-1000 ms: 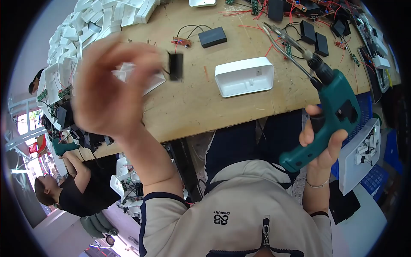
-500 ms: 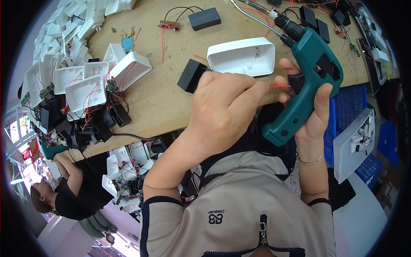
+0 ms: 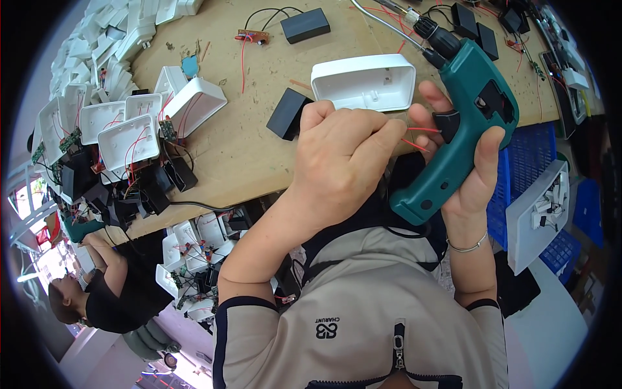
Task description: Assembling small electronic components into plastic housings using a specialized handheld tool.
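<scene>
My left hand (image 3: 340,159) is closed with its back to me. Thin red wires (image 3: 422,129) stick out to the right from its fingertips. In my right hand (image 3: 476,172) rests a green soldering gun (image 3: 447,159), its handle lying between thumb and fingers. Its metal tip and curved feed tube (image 3: 389,24) point up and away to the left. Bare wire ends lie close to its black trigger (image 3: 447,124). Just beyond my left hand sit a black box (image 3: 287,113) and an open white plastic case (image 3: 363,81); my fingers partly cover both.
White cases with wires and boards (image 3: 129,139) crowd the table's left side, below a heap of white parts (image 3: 107,45). Another black box (image 3: 306,26) is wired to a small board (image 3: 253,37). Blue crates (image 3: 528,162) stand at right. A person (image 3: 110,285) sits at lower left.
A second red wire end now shows at my left fingertips, spread apart from the first. The soldering gun's handle has shifted slightly left and down.
</scene>
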